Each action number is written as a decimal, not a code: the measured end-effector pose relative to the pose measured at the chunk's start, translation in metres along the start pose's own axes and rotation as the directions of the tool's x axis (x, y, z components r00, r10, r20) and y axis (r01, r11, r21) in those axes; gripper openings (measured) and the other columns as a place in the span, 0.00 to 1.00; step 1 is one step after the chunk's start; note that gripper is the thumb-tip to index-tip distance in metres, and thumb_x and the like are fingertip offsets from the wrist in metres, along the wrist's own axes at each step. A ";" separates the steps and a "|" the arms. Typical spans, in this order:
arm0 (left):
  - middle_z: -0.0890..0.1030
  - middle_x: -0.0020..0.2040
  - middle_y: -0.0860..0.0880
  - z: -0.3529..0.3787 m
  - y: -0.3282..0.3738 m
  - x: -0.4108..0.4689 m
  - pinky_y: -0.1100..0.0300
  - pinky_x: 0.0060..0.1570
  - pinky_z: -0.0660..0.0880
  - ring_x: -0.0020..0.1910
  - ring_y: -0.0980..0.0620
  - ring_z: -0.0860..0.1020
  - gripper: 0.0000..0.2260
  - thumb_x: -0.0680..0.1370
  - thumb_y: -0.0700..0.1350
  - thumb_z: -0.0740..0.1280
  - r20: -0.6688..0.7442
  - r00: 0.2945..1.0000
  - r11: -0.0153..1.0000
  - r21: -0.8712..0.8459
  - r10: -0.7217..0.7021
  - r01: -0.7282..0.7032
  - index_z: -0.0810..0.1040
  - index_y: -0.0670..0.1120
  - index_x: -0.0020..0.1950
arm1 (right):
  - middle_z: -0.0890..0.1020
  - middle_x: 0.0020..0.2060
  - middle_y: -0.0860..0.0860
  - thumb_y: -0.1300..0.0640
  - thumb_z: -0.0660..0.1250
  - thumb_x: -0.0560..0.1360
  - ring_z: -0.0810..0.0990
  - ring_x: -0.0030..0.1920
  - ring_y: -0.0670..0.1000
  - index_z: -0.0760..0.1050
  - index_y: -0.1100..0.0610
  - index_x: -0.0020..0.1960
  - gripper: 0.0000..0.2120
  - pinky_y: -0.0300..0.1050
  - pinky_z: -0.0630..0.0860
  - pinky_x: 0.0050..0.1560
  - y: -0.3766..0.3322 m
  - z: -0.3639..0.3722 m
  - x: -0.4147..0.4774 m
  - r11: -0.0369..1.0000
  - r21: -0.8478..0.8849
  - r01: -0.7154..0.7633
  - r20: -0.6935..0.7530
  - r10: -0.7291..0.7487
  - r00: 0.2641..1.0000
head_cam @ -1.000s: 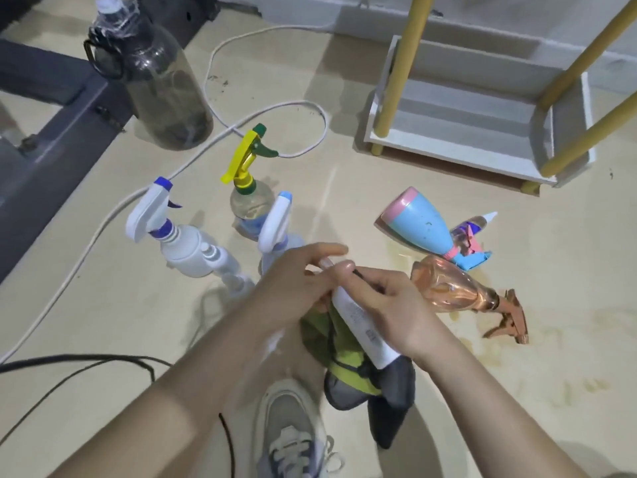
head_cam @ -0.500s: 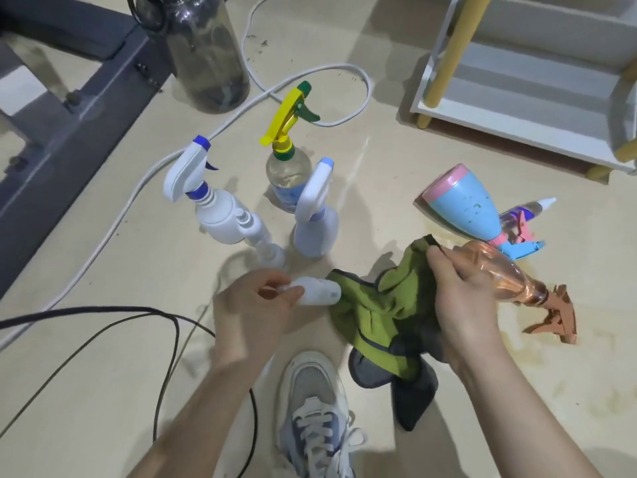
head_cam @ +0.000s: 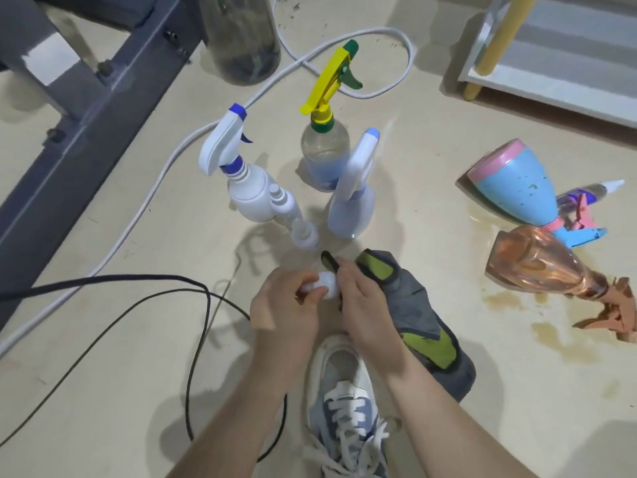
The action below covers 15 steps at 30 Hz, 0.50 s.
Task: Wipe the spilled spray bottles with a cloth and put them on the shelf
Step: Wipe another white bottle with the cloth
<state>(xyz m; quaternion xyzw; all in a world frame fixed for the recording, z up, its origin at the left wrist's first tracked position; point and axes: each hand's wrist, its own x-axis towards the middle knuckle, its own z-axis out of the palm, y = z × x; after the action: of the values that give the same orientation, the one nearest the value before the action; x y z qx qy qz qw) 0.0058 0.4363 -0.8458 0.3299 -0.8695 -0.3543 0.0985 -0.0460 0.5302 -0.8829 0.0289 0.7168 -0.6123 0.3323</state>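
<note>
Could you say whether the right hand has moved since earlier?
Yes. The right hand, holding the cloth, moved left, away from the lying amber spray bottle, to the small white bottle the left hand holds.

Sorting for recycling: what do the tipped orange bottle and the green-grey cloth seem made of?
Orange bottle: likely translucent tinted plastic, glossy, with bright highlights on its body. Cloth: soft fabric, matte; it creases and hangs in loose folds.

Dark jug (head_cam: 241, 39) by grey frame (head_cam: 103, 94); white cable (head_cam: 411, 60), blk cable (head_cam: 144, 276), shoe (head_cam: 348, 408).
</note>
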 end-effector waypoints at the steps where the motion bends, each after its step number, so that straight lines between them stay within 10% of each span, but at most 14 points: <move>1: 0.76 0.39 0.53 -0.001 0.000 0.001 0.72 0.41 0.66 0.38 0.58 0.74 0.06 0.72 0.40 0.73 0.011 1.000 1.000 0.026 -0.009 0.009 0.83 0.49 0.47 | 0.74 0.66 0.38 0.57 0.56 0.83 0.68 0.70 0.38 0.73 0.40 0.62 0.16 0.37 0.63 0.72 -0.003 0.006 -0.010 0.998 0.010 0.059 0.063 -0.060 0.996; 4: 0.74 0.41 0.51 -0.001 -0.005 -0.001 0.70 0.40 0.64 0.37 0.57 0.73 0.08 0.76 0.44 0.70 0.031 0.999 0.996 0.083 -0.028 0.025 0.83 0.51 0.55 | 0.63 0.74 0.40 0.61 0.52 0.80 0.56 0.76 0.37 0.65 0.43 0.71 0.23 0.35 0.53 0.75 0.009 0.006 -0.015 0.963 -0.144 0.230 0.142 -0.209 0.967; 8: 0.78 0.31 0.51 -0.003 -0.021 0.006 0.58 0.37 0.73 0.34 0.51 0.78 0.09 0.79 0.50 0.64 0.111 0.974 0.980 0.031 -0.200 0.198 0.80 0.51 0.42 | 0.66 0.73 0.46 0.54 0.47 0.75 0.64 0.73 0.44 0.65 0.55 0.75 0.29 0.36 0.62 0.71 0.030 -0.015 0.024 0.805 -0.527 0.272 0.127 -0.242 0.962; 12: 0.79 0.28 0.50 -0.005 -0.027 0.014 0.51 0.36 0.80 0.29 0.50 0.80 0.06 0.77 0.54 0.68 0.211 0.915 0.928 -0.076 -0.342 0.365 0.80 0.53 0.45 | 0.78 0.49 0.53 0.60 0.56 0.76 0.76 0.52 0.60 0.77 0.59 0.51 0.12 0.48 0.69 0.47 0.034 -0.010 0.044 0.737 -0.666 0.117 -0.132 -0.270 0.954; 15: 0.81 0.38 0.51 0.000 -0.028 0.012 0.64 0.36 0.73 0.35 0.52 0.79 0.13 0.72 0.54 0.73 0.282 0.905 0.939 -0.033 -0.319 0.341 0.79 0.56 0.56 | 0.74 0.42 0.51 0.65 0.61 0.77 0.74 0.48 0.57 0.79 0.61 0.48 0.08 0.45 0.67 0.46 0.030 -0.013 0.043 0.836 -0.538 0.109 -0.217 -0.263 0.940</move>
<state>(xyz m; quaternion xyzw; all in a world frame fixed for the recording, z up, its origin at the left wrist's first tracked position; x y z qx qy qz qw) 0.0110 0.4139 -0.8649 0.4161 -0.7910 -0.4430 -0.0702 -0.0718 0.5334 -0.9306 -0.0452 0.8940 -0.4158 0.1605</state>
